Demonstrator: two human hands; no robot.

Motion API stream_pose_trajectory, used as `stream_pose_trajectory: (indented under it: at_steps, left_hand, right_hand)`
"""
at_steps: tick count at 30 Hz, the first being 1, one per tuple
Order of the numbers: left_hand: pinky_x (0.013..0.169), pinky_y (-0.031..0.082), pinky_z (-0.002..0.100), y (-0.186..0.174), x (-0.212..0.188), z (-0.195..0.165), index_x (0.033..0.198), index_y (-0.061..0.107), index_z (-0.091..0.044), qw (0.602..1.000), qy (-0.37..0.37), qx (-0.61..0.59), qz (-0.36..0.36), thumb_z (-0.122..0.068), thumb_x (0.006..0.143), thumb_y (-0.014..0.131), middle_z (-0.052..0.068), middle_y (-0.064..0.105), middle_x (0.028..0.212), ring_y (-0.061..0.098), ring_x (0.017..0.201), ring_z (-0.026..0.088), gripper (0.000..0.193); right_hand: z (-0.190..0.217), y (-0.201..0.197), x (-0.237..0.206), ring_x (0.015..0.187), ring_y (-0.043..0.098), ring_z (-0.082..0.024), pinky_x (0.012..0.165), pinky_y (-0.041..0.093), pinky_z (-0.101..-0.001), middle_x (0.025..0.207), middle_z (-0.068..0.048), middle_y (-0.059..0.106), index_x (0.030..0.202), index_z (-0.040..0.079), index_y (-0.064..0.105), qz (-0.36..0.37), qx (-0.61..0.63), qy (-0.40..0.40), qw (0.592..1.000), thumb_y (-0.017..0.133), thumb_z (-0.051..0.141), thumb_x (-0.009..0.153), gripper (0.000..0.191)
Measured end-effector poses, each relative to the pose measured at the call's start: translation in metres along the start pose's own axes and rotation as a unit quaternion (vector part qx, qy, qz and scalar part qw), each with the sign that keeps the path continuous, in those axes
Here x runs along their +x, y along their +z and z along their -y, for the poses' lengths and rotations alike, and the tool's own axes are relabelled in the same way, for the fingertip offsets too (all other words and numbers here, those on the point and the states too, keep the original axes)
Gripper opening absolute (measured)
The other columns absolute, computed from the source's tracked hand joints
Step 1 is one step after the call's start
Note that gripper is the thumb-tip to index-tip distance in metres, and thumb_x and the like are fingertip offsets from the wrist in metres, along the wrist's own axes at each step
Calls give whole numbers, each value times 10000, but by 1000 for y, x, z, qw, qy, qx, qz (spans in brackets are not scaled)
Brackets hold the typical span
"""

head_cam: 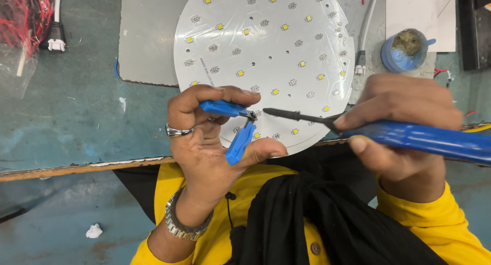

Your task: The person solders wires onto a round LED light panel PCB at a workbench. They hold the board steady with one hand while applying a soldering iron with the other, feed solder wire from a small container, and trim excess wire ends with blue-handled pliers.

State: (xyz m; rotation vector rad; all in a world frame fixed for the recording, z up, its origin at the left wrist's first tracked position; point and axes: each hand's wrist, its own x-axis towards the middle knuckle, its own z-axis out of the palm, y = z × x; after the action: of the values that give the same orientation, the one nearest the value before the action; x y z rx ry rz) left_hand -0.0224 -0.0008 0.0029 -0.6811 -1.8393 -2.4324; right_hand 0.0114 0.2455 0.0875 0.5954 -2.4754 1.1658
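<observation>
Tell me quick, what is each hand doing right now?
Left hand: closed on small blue-handled cutting pliers.
Right hand: closed on a blue-handled soldering iron, tip near the pliers.

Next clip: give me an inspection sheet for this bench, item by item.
Surface: worn teal bench, grey mat under the board.
Job's things: round white LED board; blue-handled cutters; blue soldering iron, tip near the cutters.
Clutter: blue tin, white scrap.
Grippers: left hand holds the cutters; right hand holds the iron.
Cables: red wires, white connector lead.
Surroundings: white sheet.
</observation>
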Motion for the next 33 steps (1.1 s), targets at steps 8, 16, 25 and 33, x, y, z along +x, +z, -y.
stream_pose_trajectory:
  at_steps: [8, 16, 25, 33]
  left_hand:
    - [1008, 620, 263, -1, 0, -1, 1361, 410, -85, 1000, 4, 14, 2, -140, 819, 982, 127, 706, 1237, 677, 1092, 136, 791]
    - [998, 619, 264, -4, 3, -2, 1347, 416, -72, 999, -1, 33, 7, -142, 793, 993, 123, 696, 1226, 706, 1128, 150, 803]
    - [1020, 617, 275, -7, 6, -2, 1337, 436, -46, 1000, -9, 19, 19, -125, 789, 999, 115, 679, 1224, 674, 1102, 141, 789]
    - [1047, 631, 284, -7, 12, 0, 1346, 437, -41, 1000, 0, 14, 27, -135, 814, 997, 105, 682, 1204, 675, 1097, 135, 778]
  right_hand:
    - [5, 9, 6, 599, 610, -187, 526, 443, -267, 768, -82, 686, 843, 13, 669, 26, -7, -11, 1000, 676, 244, 854, 232]
    - [7, 10, 13, 570, 619, -172, 541, 442, -298, 707, -45, 670, 829, 48, 680, 65, -18, -23, 997, 664, 259, 852, 213]
    - [8, 13, 20, 563, 608, -190, 540, 442, -310, 704, -60, 661, 817, 32, 670, 73, -7, -35, 997, 651, 244, 835, 214]
    - [5, 11, 32, 550, 559, -222, 501, 406, -318, 675, -77, 624, 814, 10, 699, 101, 9, -42, 994, 655, 216, 759, 218]
